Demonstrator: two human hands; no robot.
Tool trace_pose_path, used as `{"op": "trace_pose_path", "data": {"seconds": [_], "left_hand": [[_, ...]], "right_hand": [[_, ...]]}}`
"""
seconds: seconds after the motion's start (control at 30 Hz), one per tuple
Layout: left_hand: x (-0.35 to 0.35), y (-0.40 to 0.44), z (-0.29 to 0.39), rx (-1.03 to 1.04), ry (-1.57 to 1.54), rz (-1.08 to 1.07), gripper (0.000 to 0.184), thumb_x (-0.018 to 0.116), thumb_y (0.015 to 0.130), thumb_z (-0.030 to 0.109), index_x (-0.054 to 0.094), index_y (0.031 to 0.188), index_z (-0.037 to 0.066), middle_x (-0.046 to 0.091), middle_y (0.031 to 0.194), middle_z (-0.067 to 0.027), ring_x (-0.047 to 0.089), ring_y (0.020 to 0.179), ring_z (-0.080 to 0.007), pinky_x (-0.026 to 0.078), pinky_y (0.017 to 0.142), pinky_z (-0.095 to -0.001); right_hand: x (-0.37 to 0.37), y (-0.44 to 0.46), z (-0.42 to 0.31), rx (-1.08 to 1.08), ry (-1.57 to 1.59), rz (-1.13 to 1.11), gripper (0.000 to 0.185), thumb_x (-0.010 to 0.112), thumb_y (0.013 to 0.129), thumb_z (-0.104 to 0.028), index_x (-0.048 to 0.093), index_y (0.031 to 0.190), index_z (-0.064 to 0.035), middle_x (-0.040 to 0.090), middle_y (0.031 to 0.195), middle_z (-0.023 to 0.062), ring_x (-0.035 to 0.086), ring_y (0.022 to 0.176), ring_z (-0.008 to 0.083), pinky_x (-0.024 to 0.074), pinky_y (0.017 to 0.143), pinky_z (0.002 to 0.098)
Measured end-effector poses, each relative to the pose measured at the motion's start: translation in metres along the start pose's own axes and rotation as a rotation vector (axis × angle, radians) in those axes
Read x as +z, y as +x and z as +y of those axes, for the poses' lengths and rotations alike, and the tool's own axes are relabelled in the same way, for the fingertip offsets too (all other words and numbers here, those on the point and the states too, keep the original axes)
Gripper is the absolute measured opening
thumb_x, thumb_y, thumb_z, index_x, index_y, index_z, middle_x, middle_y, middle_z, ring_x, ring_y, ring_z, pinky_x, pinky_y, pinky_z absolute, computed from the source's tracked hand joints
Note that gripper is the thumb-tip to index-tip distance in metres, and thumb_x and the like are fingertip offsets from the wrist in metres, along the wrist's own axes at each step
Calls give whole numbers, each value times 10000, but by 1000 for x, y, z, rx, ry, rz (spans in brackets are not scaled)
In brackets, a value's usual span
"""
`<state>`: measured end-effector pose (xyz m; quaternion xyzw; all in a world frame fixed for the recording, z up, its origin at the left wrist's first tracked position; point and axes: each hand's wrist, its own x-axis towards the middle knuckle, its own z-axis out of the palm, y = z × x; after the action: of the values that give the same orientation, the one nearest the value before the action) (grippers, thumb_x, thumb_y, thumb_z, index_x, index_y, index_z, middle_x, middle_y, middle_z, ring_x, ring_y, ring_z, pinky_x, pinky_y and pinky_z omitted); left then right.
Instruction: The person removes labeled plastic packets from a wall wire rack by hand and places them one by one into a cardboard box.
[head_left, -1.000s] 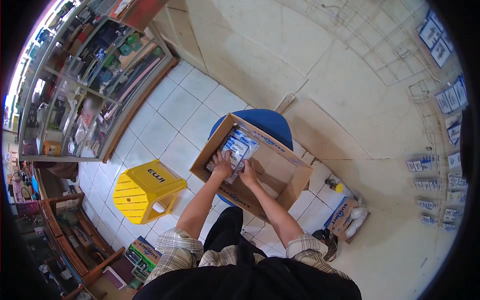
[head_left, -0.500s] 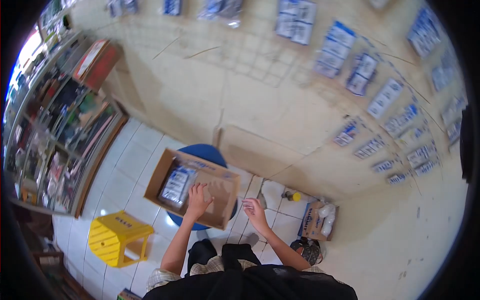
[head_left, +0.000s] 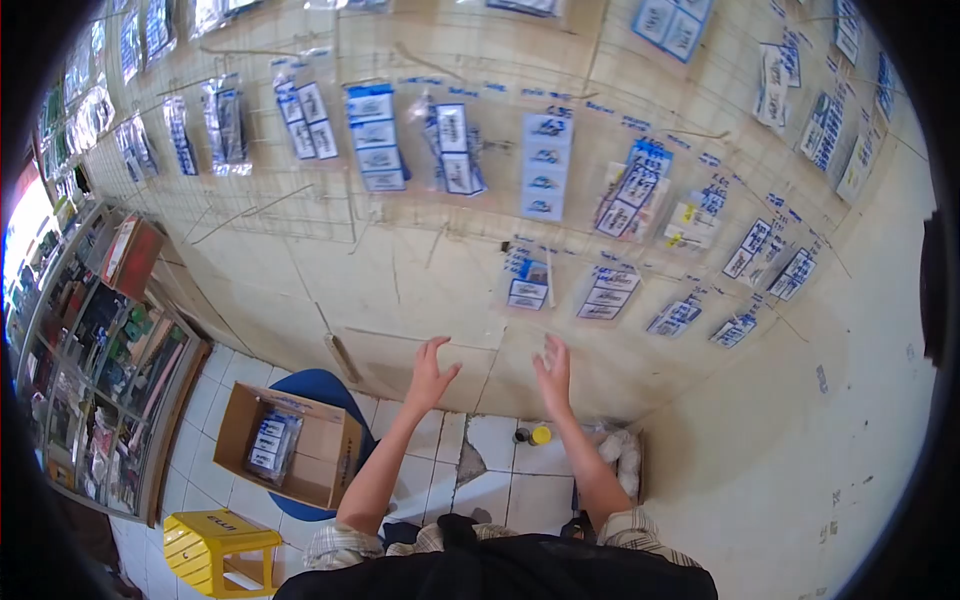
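Note:
My left hand (head_left: 432, 375) is raised before the wall, fingers apart and holding nothing. Level with it, my right hand (head_left: 554, 376) is also empty, its fingers spread and pointing up. Above the hands hang plastic packets with blue-and-white labels; the nearest are a small labelled packet (head_left: 528, 283) and a wider packet (head_left: 607, 292). Neither hand touches them. Down to the left, an open cardboard box (head_left: 330, 456) rests on a blue chair (head_left: 312, 385). Several labelled plastic packets (head_left: 273, 443) lie inside the box.
A yellow plastic stool (head_left: 212, 540) stands at lower left, near a glass display case (head_left: 95, 370). A red box (head_left: 131, 256) sits on the case. On the floor by the wall are a yellow-lidded container (head_left: 541, 435) and a carton with white items (head_left: 627, 462). A wire grid (head_left: 270, 205) covers the wall.
My left hand has left the cardboard box. Both hands are now raised toward the wall. The view has turned up and right, bringing the hanging packets closer.

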<state>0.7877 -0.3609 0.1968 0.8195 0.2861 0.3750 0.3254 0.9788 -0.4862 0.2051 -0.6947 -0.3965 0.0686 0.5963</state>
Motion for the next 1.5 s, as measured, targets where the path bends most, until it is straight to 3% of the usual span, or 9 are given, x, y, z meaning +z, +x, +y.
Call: {"op": "trace_pose_path", "data": {"seconds": [0.3, 0.43, 0.57, 0.7, 0.77, 0.87, 1.0, 1.07, 1.5], "left_hand": [[80, 117, 35, 176, -152, 170, 673, 664, 620, 73, 301, 1185, 37, 422, 1115, -162, 362, 1092, -293, 310, 907, -358], [84, 116, 39, 41, -273, 88, 700, 699, 598, 95, 309, 1175, 23, 532, 881, -118, 513, 871, -245, 407, 780, -327], [67, 100, 69, -45, -378, -18, 646, 710, 611, 98, 338, 1133, 20, 541, 750, -63, 548, 694, -141, 454, 633, -253], [61, 85, 77, -75, -567, -61, 587, 688, 642, 70, 338, 1110, 12, 537, 795, -55, 539, 707, -108, 452, 613, -227], [47, 74, 99, -157, -702, -134, 542, 645, 668, -16, 328, 1107, 11, 480, 990, -64, 491, 893, -127, 425, 766, -254], [37, 56, 104, -133, -740, -157, 556, 646, 670, -13, 317, 1118, 14, 463, 1032, -73, 474, 935, -131, 411, 796, -263], [19, 30, 119, -113, -755, -146, 563, 642, 673, -17, 307, 1125, 15, 466, 1038, -73, 463, 965, -136, 396, 829, -273], [16, 18, 116, -93, -731, -116, 595, 668, 671, 53, 298, 1135, 17, 499, 977, -76, 505, 864, -113, 438, 689, -224], [-24, -17, 152, -174, -836, -235, 661, 643, 679, -5, 230, 1192, 48, 493, 1009, -93, 518, 891, -146, 453, 751, -274]], "right_hand": [[-1, 119, -8, -320, -37, 116, 621, 579, 741, -125, 224, 1235, -3, 368, 1141, 133, 411, 1025, 233, 329, 878, 337], [-9, 122, -31, -108, 152, 81, 381, 620, 711, -147, 454, 1026, -12, 477, 873, 85, 487, 822, 182, 389, 759, 296], [-11, 120, -41, -190, 193, 70, 204, 592, 745, -148, 511, 881, -19, 514, 777, 58, 519, 728, 150, 417, 693, 265], [-16, 110, -70, -70, 322, -13, 144, 515, 814, -153, 478, 815, -14, 548, 766, 62, 529, 779, 106, 421, 705, 249], [-19, 100, -81, -64, 397, -43, 131, 497, 826, -135, 449, 803, -16, 534, 784, 50, 515, 800, 92, 416, 717, 236], [-21, 81, -98, -78, 503, -74, 107, 481, 833, -113, 435, 809, -19, 521, 802, 42, 501, 809, 83, 405, 727, 223], [-26, 57, -111, -92, 519, -94, 91, 480, 831, -99, 437, 813, -22, 513, 821, 38, 494, 804, 80, 395, 728, 217], [-31, 44, -120, -71, 533, -116, 79, 476, 830, -92, 437, 810, -27, 504, 799, 26, 482, 789, 71, 383, 719, 211], [-44, 5, -153, -59, 703, -134, 45, 459, 830, -85, 429, 826, -51, 524, 824, 42, 496, 797, 91, 365, 735, 220]]}}
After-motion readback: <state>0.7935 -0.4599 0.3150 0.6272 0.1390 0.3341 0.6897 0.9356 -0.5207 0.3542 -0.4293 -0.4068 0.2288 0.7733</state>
